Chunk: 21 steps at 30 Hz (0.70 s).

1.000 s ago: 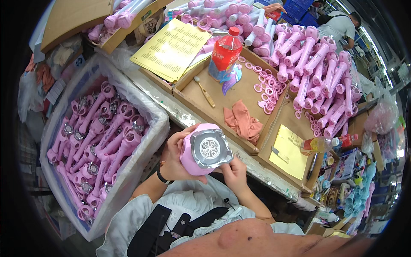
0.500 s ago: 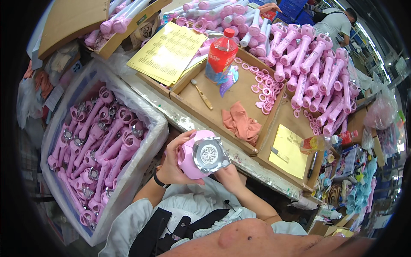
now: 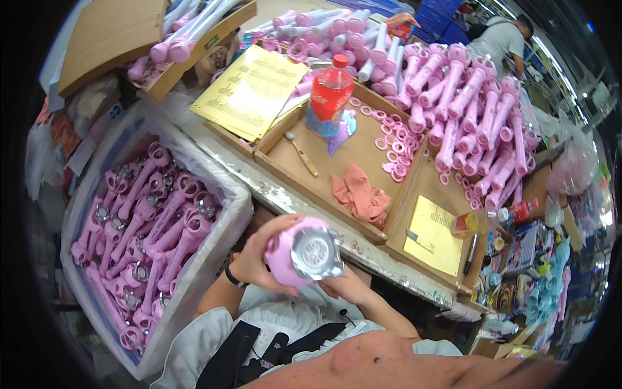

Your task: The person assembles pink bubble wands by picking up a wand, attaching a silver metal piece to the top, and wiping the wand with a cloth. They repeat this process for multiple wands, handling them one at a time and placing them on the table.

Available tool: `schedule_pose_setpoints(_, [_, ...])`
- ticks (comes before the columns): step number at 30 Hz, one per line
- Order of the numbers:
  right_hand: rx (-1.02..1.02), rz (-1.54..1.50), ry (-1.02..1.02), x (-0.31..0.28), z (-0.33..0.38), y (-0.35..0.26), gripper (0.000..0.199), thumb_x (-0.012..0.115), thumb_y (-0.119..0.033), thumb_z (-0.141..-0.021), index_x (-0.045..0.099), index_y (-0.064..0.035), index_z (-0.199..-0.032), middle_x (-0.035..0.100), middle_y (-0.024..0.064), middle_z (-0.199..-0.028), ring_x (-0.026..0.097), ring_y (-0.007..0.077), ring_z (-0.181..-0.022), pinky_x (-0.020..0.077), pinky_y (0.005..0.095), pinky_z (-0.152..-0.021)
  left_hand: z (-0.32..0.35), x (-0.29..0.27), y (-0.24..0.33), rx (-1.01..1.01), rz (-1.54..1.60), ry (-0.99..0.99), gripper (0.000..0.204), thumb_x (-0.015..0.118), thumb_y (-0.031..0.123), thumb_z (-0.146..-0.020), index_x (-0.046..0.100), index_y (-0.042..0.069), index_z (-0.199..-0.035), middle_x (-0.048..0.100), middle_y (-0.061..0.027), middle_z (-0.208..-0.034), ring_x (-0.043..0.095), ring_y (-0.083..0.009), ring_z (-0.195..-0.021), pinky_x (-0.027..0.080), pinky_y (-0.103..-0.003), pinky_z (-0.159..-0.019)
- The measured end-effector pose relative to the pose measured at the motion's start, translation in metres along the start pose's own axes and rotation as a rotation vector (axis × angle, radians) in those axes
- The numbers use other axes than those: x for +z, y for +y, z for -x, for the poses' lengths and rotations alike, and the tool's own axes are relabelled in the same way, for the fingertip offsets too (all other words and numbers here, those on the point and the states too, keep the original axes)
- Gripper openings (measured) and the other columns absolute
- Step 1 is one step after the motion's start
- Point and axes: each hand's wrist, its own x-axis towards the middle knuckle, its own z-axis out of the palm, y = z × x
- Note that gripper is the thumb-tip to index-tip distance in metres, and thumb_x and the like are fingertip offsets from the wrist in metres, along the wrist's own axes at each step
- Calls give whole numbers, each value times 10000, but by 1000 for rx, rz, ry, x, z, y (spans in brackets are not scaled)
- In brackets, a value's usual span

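A pink plastic toy wand [image 3: 280,256], with a round silver ornamental cap [image 3: 316,253] facing up, is held close in front of my body. My left hand [image 3: 258,258] wraps round the side of its pink head. Below the cap's right edge, my right hand [image 3: 346,283] is closed against the wand, its fingertips mostly hidden behind it. The handle cannot be seen. To the left, many similar pink wands [image 3: 152,223], several with silver caps, fill a plastic-lined bin [image 3: 236,217].
Beyond my hands, a cardboard tray [image 3: 282,155] holds a red-labelled bottle [image 3: 330,97], a toothbrush [image 3: 301,153], an orange cloth [image 3: 360,194] and pink rings [image 3: 398,146]. Pink wands [image 3: 453,97] are heaped at the back right. A yellow sheet [image 3: 435,236] and pen [image 3: 471,254] lie right. A person [image 3: 499,40] stands far off.
Both hands have shifted slightly down and toward me with the wand. Its silver cap has tilted a little and looks blurred. My grip looks the same.
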Motion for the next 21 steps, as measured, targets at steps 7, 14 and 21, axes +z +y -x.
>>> schedule_pose_setpoints(7, [-787, 618, 224, 36, -35, 15, 529, 801, -205, -717, 349, -42, -936, 498, 215, -1224, 581, 230, -963, 503, 344, -705, -49, -35, -17, 142, 1105, 412, 971, 485, 780, -733, 331, 79, -1387, 480, -232, -1300, 598, -243, -942, 503, -424, -760])
schedule_pose_setpoints(14, [-616, 642, 507, 51, -31, 12, 476, 767, -142, -720, 333, -46, -890, 544, 243, -1107, 598, 275, -760, 495, 342, -643, -36, 18, -37, -234, 839, 434, 799, 319, 696, -875, 323, 80, -1385, 596, -157, -1056, 595, -177, -684, 489, -295, -612])
schedule_pose_setpoints(21, [-652, 729, 539, 52, -25, 4, 453, 752, -137, -728, 339, -39, -886, 551, 248, -1081, 613, 331, -724, 500, 357, -613, -24, 34, -43, -234, 1019, 413, 731, 514, 519, -895, 250, 91, -1426, 452, -46, -816, 451, -133, -641, 404, -275, -583])
